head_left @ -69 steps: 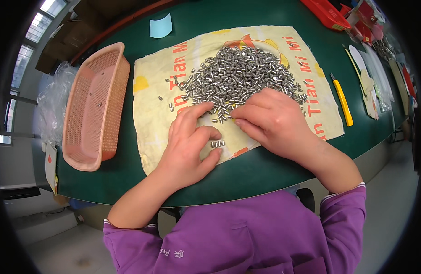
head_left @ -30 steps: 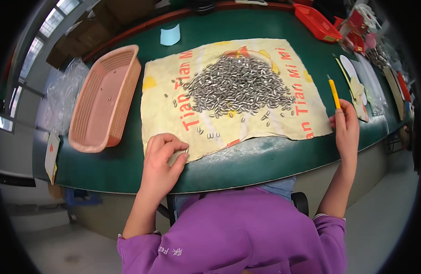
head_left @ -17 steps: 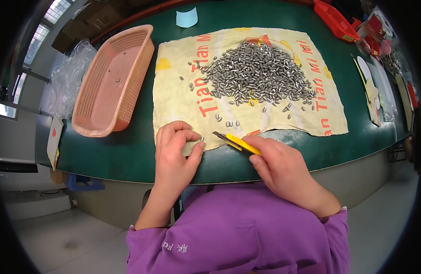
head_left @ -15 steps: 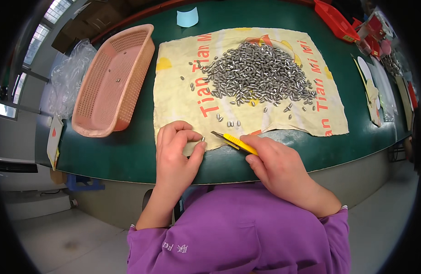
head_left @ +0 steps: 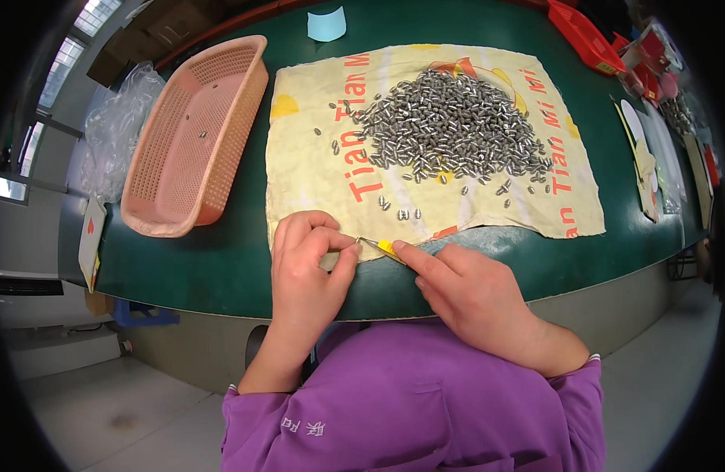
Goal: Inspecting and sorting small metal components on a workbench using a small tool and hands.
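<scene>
My left hand [head_left: 309, 256] pinches a small metal part [head_left: 358, 240] between thumb and forefinger above the near edge of a pale yellow printed cloth [head_left: 307, 185]. In my right hand [head_left: 472, 295] is a yellow utility knife [head_left: 387, 248], its blade tip at the part in my left fingers. The forefinger lies along the knife's body. Farther back on the cloth sits a heap of small shiny metal parts [head_left: 457, 126], with several loose ones [head_left: 404, 213] scattered toward me.
A pink perforated plastic basket [head_left: 235, 153] stands left of the cloth on the green table [head_left: 221, 275], a few small parts in it. Clear plastic bags [head_left: 119, 134] lie beyond it. A light blue paper [head_left: 326, 23] is at the back, a red tray [head_left: 586, 39] at the far right.
My right hand has moved the knife left, bringing its blade from a short distance away to the small part. My left hand keeps its pinch, nearly in place.
</scene>
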`<state>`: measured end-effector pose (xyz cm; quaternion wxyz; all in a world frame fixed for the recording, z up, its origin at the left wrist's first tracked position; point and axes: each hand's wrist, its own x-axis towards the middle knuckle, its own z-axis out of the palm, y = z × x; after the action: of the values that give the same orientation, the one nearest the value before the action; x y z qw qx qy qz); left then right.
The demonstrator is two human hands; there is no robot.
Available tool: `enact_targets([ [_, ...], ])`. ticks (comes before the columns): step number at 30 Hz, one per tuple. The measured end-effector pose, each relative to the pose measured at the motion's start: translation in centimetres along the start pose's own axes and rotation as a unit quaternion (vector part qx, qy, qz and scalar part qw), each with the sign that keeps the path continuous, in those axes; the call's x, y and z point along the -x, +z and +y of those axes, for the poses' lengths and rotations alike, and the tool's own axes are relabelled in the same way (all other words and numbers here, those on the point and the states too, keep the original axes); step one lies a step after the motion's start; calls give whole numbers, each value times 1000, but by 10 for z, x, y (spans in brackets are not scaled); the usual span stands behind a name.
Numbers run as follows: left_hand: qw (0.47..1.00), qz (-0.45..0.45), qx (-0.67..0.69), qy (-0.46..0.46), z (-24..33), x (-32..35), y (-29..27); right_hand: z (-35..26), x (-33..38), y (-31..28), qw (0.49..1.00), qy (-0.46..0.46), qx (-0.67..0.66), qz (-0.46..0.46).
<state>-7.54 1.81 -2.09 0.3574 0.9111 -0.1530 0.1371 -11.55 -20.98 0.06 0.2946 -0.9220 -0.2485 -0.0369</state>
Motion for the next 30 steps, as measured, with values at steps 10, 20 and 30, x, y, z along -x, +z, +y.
enact_targets([
  [10,1000,6,-2,13,0,-2,2,1,0,6,1000,-6,14,13],
  [20,999,19,-16,23,2,-1,4,2,2,4,999,-5,40,-23],
  [30,999,26,-18,25,1,-1,6,5,1,5,999,-31,19,-18],
])
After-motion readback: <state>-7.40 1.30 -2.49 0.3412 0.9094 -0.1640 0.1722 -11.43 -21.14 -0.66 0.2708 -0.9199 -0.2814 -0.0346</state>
